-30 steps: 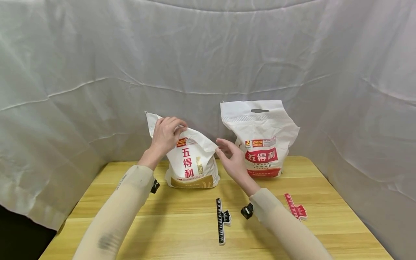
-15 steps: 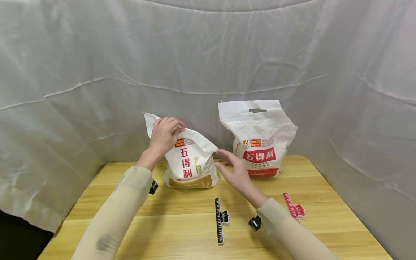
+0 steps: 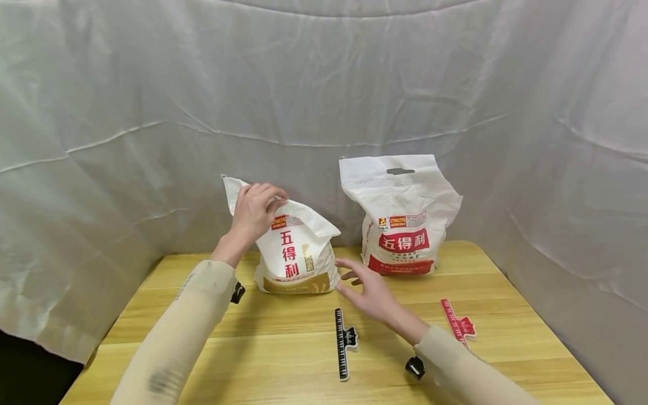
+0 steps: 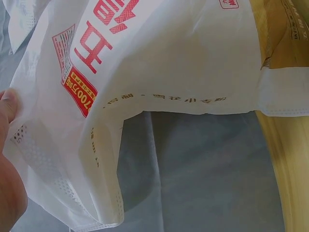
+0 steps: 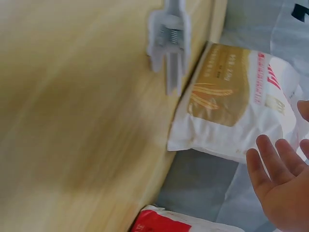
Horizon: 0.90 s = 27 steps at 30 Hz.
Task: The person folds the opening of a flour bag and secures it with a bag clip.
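Note:
A white flour bag (image 3: pixel 304 247) with red lettering and a gold lower band stands at the left of the table. Its top slants and droops toward its right corner. My left hand (image 3: pixel 255 211) grips the upper edge, thumb and fingers pinching the fabric; in the left wrist view the thumb (image 4: pixel 8 104) lies on it. Beside the bag's lower right side is my right hand (image 3: pixel 369 289), palm toward it, fingers spread and gently bent. Nothing is held in that hand. In the right wrist view its fingertips (image 5: pixel 273 150) overlap the bag's side.
A second flour bag (image 3: pixel 405 214), with a handle slot, stands upright at the back right. A black piano-key clip (image 3: pixel 342 343) lies in front of the left bag. A red clip (image 3: pixel 457 322) lies farther right, near the right sleeve. Grey cloth (image 3: pixel 324 84) hangs behind the table.
My right hand has come down from the bag's drooping top corner to its lower right side. The left hand keeps its grip on the upper edge.

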Each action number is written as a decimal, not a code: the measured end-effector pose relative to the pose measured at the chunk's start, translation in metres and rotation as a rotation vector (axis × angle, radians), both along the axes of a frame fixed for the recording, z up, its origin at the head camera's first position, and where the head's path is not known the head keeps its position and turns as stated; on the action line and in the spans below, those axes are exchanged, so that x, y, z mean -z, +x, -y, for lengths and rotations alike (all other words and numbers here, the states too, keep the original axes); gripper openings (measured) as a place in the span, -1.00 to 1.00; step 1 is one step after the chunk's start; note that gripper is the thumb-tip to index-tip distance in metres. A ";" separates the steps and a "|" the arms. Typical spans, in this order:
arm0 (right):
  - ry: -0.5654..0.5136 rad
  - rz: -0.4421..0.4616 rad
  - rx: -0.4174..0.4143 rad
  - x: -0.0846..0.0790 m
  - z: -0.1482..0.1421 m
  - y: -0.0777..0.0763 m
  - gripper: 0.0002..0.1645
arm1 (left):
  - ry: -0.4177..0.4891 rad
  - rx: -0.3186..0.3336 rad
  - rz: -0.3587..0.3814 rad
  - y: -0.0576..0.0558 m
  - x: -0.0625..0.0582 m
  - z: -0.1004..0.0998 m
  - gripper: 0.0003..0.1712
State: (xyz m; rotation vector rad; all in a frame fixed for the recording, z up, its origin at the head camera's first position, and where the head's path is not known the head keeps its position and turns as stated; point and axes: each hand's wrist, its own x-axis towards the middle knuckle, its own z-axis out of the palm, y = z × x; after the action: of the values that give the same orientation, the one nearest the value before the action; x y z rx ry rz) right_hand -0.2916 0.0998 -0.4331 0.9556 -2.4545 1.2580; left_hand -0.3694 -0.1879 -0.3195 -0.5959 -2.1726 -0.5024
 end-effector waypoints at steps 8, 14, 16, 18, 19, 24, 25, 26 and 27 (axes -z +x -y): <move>0.102 -0.006 -0.033 0.013 -0.012 0.012 -0.29 | 0.003 -0.001 0.006 0.000 0.000 0.000 -0.93; 0.187 0.045 -0.045 0.022 -0.019 0.022 -0.30 | 0.001 0.000 0.003 0.000 0.001 0.000 -0.92; 0.208 0.073 -0.058 0.025 -0.021 0.025 -0.30 | -0.002 -0.002 0.005 0.000 0.002 0.000 -0.92; 0.225 0.104 -0.078 0.029 -0.024 0.028 -0.29 | -0.003 -0.001 0.005 0.000 0.002 0.000 -0.92; 0.235 0.122 -0.088 0.031 -0.025 0.029 -0.29 | -0.005 -0.001 0.004 0.000 0.002 0.000 -0.92; 0.320 0.185 -0.120 0.040 -0.033 0.034 -0.28 | -0.003 0.002 -0.004 0.001 0.002 0.000 -0.92; 0.335 0.191 -0.123 0.041 -0.034 0.035 -0.29 | -0.004 0.000 -0.005 0.001 0.002 0.000 -0.92; 0.344 0.194 -0.129 0.042 -0.036 0.035 -0.29 | -0.003 0.000 -0.006 0.002 0.002 0.000 -0.92; 0.350 0.197 -0.133 0.043 -0.036 0.036 -0.30 | -0.002 0.000 -0.007 0.002 0.002 0.000 -0.92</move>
State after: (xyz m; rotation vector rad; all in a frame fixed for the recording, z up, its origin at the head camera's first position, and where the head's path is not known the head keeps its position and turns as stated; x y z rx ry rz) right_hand -0.2557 0.1363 -0.4759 1.1439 -2.8744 1.0199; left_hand -0.3676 -0.1881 -0.3215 -0.5978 -2.1663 -0.4978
